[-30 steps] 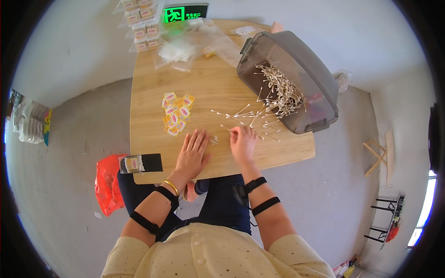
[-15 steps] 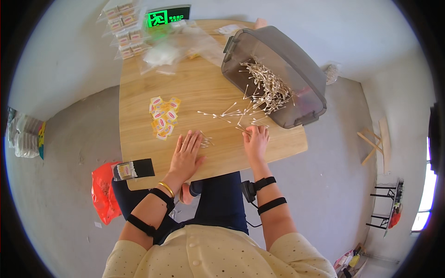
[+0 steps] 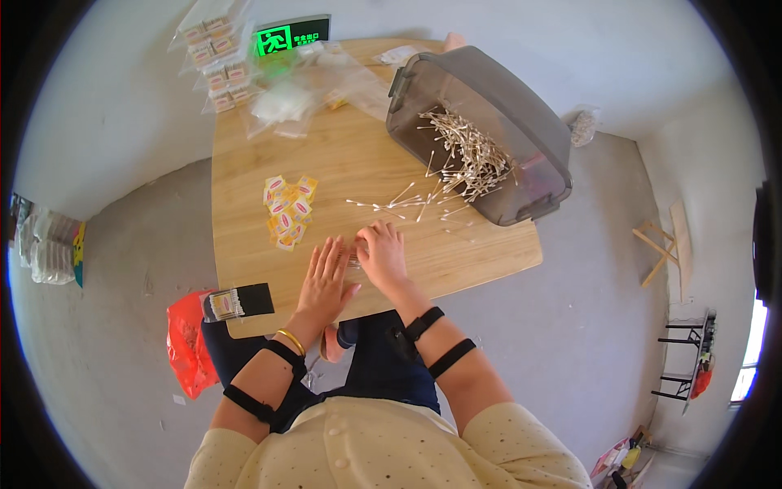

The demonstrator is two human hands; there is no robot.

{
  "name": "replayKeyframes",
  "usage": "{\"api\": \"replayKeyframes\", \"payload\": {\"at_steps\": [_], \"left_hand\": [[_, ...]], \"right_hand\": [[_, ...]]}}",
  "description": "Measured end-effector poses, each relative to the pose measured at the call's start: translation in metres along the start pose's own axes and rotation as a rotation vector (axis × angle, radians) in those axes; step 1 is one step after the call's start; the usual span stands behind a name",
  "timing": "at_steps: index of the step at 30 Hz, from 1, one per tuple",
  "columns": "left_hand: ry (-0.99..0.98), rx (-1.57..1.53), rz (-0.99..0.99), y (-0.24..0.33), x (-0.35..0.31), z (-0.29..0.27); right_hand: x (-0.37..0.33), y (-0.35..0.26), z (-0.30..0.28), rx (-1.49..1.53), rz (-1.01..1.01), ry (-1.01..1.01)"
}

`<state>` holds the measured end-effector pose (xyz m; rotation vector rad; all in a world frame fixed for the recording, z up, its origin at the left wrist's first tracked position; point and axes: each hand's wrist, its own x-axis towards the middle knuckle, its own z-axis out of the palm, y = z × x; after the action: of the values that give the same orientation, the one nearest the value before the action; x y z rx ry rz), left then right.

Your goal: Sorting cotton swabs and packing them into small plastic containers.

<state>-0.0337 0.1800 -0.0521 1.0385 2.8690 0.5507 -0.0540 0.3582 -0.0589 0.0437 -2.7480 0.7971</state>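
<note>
My left hand (image 3: 322, 281) lies flat on the wooden table, fingers stretched out, its fingertips beside a small group of cotton swabs (image 3: 353, 262). Close against it on the right, my right hand (image 3: 383, 254) has its fingers curled and pinched together over the same group. What sits in that pinch is mostly hidden; it appears to be cotton swabs. More loose swabs (image 3: 399, 200) are scattered beyond my hands, trailing from a heap of swabs (image 3: 472, 155) in a tipped grey plastic bin (image 3: 521, 102). Yellow and white paper labels (image 3: 287, 213) are piled left of my hands.
At the table's near left edge, a small clear pack of swabs (image 3: 226, 304) lies by a black strip (image 3: 259, 299). Clear plastic bags (image 3: 285, 102) lie at the back. Filled packs (image 3: 216, 53) are stacked far left. A red bag (image 3: 189, 346) hangs below the left edge.
My right hand has moved left and nearer, from the scattered swabs to the small group by my left hand. A swab it pinched has gone from the scatter. My left hand stays nearly still.
</note>
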Motion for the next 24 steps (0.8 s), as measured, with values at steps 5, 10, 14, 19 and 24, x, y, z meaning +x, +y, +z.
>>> {"api": "replayKeyframes", "payload": {"at_steps": [5,10,14,19,24], "left_hand": [[-0.052,0.114,0.053,0.001,0.005,-0.006],[-0.069,0.173,0.066,-0.004,0.006,0.002],[-0.083,0.151,0.015,-0.004,0.009,0.0],[-0.091,0.192,0.032,-0.008,0.006,0.003],[-0.014,0.014,0.018,-0.006,0.004,-0.006]], "right_hand": [[-0.011,0.069,-0.061,-0.092,0.132,0.217],[-0.041,0.137,-0.103,-0.304,0.339,0.181],[-0.028,0.122,-0.085,-0.199,0.28,0.073],[0.005,0.05,-0.019,-0.02,0.078,0.047],[0.013,0.002,0.006,0.07,-0.011,-0.074]]}}
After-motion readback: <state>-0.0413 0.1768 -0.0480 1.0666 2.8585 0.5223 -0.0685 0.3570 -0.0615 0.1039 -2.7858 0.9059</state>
